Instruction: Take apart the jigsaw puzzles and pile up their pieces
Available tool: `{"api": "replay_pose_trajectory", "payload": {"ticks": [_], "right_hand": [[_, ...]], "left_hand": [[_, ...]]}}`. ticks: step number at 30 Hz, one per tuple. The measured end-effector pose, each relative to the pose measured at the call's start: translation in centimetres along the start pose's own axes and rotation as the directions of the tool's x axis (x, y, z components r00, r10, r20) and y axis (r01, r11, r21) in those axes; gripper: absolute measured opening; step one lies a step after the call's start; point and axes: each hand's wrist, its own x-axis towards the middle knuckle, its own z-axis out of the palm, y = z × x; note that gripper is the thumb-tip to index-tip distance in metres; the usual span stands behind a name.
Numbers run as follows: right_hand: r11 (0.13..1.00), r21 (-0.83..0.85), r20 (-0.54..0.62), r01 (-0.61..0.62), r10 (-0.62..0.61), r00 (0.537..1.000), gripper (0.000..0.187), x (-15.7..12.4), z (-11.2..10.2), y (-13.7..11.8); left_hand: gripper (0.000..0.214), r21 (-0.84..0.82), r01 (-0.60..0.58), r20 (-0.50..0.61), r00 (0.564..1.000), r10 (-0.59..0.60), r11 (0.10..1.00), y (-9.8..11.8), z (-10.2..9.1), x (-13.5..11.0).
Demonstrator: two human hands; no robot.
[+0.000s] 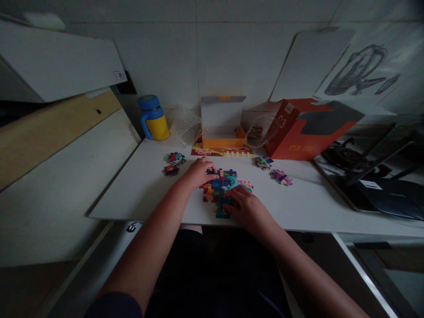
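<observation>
A partly joined jigsaw puzzle (pixel 218 185) in blue, teal and orange lies on the white table in front of me. At its upper left edge, my left hand (pixel 198 171) has its fingers bent around the border, thumb and forefinger touching the pieces. My right hand (pixel 247 204) is closed at the lower right, with its fingertips on a dark teal jigsaw piece (pixel 222 213) at the puzzle's near edge. The fingers partly cover that piece, so whether it is joined to the rest I cannot tell. A pinkish piece (pixel 245 184) shows just beyond my right hand.
Small piles of pieces lie left (pixel 176 158) and right (pixel 281 177). Behind stand an open orange box (pixel 223 142) on a picture card (pixel 238 154), clear plastic bags (pixel 187 128), a blue-yellow flask (pixel 155 121) and a red box (pixel 298 137). A black device (pixel 380 194) sits right.
</observation>
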Motion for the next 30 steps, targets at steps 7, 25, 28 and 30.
{"api": "replay_pose_trajectory", "payload": {"ticks": [7,25,28,30], "right_hand": [[0.964,-0.194,0.044,0.182,-0.177,0.983,0.041,-1.4,-0.1,-0.6],[0.736,-0.47,0.288,0.486,-0.393,0.873,0.024,1.4,-1.8,-0.5],[0.86,-0.361,0.201,0.362,-0.307,0.93,0.021,1.7,-1.6,0.2],[0.936,-0.241,0.11,0.258,-0.238,0.965,0.019,1.7,-1.7,0.7]], "left_hand": [[0.019,0.012,-0.006,-0.01,1.0,0.006,1.0,-0.1,0.1,-0.1],[0.018,0.013,-0.002,0.01,1.0,0.001,1.0,0.3,-0.1,-0.1],[0.019,0.015,0.003,0.013,1.0,-0.003,1.0,0.3,-0.2,-0.1],[0.019,0.012,0.003,0.015,1.0,-0.004,1.0,0.3,-0.2,-0.1]]}}
